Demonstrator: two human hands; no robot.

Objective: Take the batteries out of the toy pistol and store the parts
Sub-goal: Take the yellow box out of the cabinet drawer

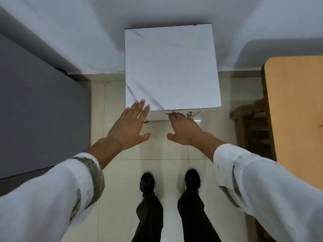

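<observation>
Nothing was held by either hand. Left hand [130, 124] was spread flat, fingertips over the 7 o'clock corner of the table [171, 67]. Right hand [183, 127] was extended, fingers straight, tips at the front panel under the 6 o'clock edge, just beside a metal fitting [189, 114]. Toy pistol and batteries were not seen. They were judged possibly behind that panel, at 12 o'clock from the nearer right hand.

A white bench [172, 67] is set on a tiled floor [157, 151]. Its near-left corner is overlaid by fingers [140, 106] of the left hand [130, 124].
</observation>
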